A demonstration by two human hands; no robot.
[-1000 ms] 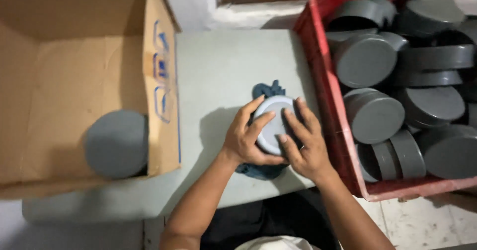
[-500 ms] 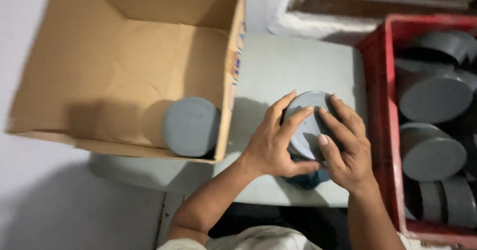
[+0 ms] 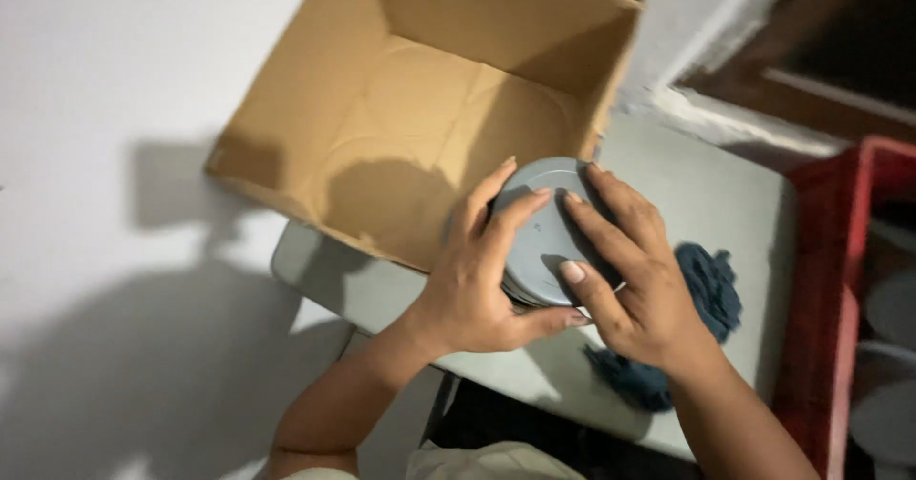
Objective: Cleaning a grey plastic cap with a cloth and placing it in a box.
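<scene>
Cardboard box [image 3: 420,108], the largest thing in view, stands open at the far left with its near right edge overhanging the grey bench [image 3: 706,194]; its inside looks bare from this angle, though the hands cover the near right corner. A red crate [image 3: 821,280] sits at the right edge, with pale round shapes inside it too cut off to tell apart. Between crate and box, a crumpled dark blue cloth [image 3: 711,284] lies on the bench, just right of the hands. Left hand [image 3: 477,284] and right hand [image 3: 634,280] together grasp a round grey cap [image 3: 544,237], fingers spread over its flat top and the left thumb hooked under its near edge, so each grip is closed on it. The cap hangs at the box's near right corner, above the rim as far as I can tell. Handling it well would likely mean keeping it level, supporting both sides, and clearing the cardboard wall before any lowering.
</scene>
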